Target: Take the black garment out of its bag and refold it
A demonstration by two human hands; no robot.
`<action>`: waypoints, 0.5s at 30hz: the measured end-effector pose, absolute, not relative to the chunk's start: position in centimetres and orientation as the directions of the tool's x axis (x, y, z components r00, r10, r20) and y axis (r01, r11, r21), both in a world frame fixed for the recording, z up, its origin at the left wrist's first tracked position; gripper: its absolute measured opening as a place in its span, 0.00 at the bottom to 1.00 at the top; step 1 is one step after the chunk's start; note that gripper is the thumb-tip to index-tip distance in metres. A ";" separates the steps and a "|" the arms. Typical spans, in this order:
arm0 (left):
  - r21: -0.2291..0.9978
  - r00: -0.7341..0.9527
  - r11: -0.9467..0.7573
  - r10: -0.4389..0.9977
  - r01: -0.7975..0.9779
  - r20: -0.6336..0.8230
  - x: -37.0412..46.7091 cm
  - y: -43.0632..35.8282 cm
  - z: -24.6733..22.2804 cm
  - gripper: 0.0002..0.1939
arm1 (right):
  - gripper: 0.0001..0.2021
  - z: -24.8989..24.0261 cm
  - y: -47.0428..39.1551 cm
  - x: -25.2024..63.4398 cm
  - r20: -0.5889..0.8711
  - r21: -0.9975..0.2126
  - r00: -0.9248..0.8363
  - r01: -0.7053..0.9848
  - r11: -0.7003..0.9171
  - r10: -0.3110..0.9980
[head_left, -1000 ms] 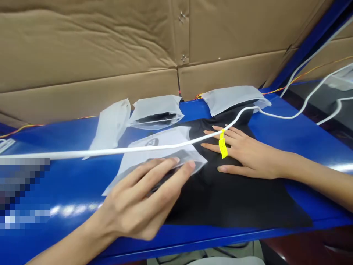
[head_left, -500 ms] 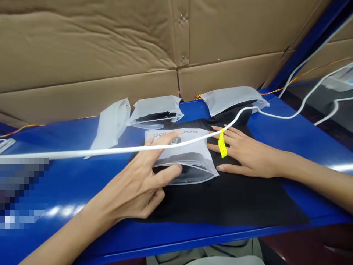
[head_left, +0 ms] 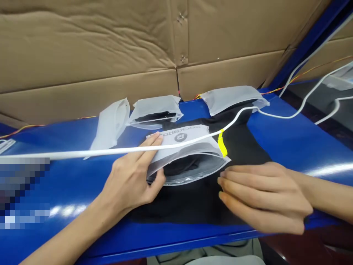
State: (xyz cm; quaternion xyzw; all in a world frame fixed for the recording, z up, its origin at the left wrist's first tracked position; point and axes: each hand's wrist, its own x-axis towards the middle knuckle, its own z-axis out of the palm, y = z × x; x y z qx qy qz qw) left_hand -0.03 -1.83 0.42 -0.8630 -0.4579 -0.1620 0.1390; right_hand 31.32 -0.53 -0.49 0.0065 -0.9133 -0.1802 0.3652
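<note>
A frosted plastic bag [head_left: 198, 147] with dark lettering lies on black cloth [head_left: 193, 206], its mouth gaping toward me and dark material inside. My left hand [head_left: 135, 173] grips the bag's left edge between thumb and fingers. Just right of the mouth, my right hand [head_left: 264, 195] is over the cloth with its fingers together and fingertips near the bag's right corner; whether they pinch anything is too small to tell. A white cable [head_left: 124, 150] with a yellow tag [head_left: 222, 144] crosses in front of the bag.
Behind are three more frosted bags, at left [head_left: 109, 123], centre [head_left: 157, 106] and right [head_left: 233, 99], on the blue table [head_left: 66, 184]. Brown padded panels [head_left: 96, 48] stand at the back. More white cables [head_left: 309, 97] run along the right.
My left hand has shifted left and closed on the bag's edge. My right hand has moved toward me from the bag's right side and drawn its fingers together. The bag's mouth is wider.
</note>
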 end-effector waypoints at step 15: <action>-0.019 0.698 -0.753 0.600 0.658 0.390 -0.7 -0.5 0.8 0.31 | 0.17 -3.2 0.1 30.9 0.615 0.256 -0.756 0.462 0.849 0.226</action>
